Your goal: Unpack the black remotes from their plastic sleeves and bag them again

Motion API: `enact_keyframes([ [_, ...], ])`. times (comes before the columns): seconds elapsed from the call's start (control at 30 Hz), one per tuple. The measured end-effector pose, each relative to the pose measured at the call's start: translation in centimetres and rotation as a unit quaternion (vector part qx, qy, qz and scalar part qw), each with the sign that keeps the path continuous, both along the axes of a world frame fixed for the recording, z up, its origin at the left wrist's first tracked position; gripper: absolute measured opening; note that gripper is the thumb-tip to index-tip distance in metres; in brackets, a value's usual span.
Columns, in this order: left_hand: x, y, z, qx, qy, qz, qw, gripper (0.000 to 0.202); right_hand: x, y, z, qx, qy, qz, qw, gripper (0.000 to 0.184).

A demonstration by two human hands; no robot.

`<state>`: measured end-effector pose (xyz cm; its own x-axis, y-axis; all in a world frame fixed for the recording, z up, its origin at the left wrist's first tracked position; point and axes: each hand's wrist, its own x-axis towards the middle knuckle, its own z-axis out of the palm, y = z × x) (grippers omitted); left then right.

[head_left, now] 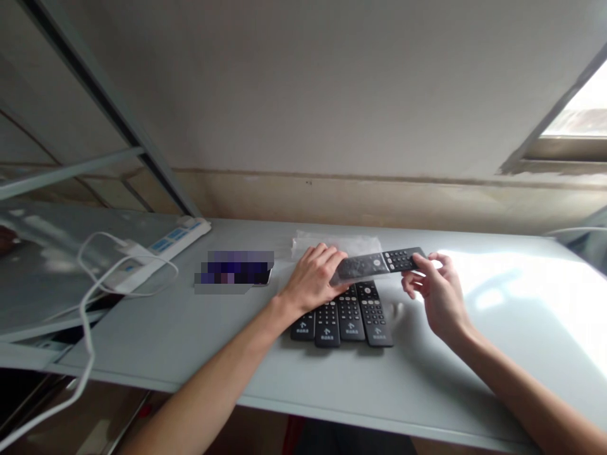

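A black remote control [403, 260] is held up between both hands, its left part inside a clear plastic sleeve [363, 268]. My left hand [315, 276] is closed on the sleeved end. With thumb and fingers, my right hand [439, 291] pinches the bare right end of the remote. Below them, several more black remote controls [351, 319] lie side by side on the table, their upper ends partly hidden by my left hand and the held remote. Behind my left hand lie flat clear plastic sleeves [332, 243]; how many, I cannot tell.
A white power strip [164, 253] with a plugged-in charger and a looping white cable [85, 322] runs along the left of the pale table [213, 341]. A blurred-out phone-like object [239, 270] lies left of my hands. A wall stands behind; a metal frame rises at left.
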<state>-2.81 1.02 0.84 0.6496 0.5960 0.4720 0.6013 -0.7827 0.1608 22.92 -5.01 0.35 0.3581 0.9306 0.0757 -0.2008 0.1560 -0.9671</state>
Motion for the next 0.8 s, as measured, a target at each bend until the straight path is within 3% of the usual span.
enact_keyframes([
  [0.27, 0.0, -0.3, 0.2, 0.001, -0.027, 0.032, 0.999, 0.022, -1.8, -1.4, 1.1, 0.045, -0.093, 0.065, 0.992, 0.045],
  [0.53, 0.0, -0.4, 0.0, 0.017, -0.049, 0.014, 0.999, 0.018, -2.4, -1.8, 0.2, 0.060, -0.195, 0.147, 0.968, 0.027],
  [0.8, -0.1, -0.6, 0.3, 0.055, -0.007, 0.005, 0.998, 0.013, -2.8, -2.5, 0.5, 0.027, -0.289, 0.242, 0.926, 0.044],
])
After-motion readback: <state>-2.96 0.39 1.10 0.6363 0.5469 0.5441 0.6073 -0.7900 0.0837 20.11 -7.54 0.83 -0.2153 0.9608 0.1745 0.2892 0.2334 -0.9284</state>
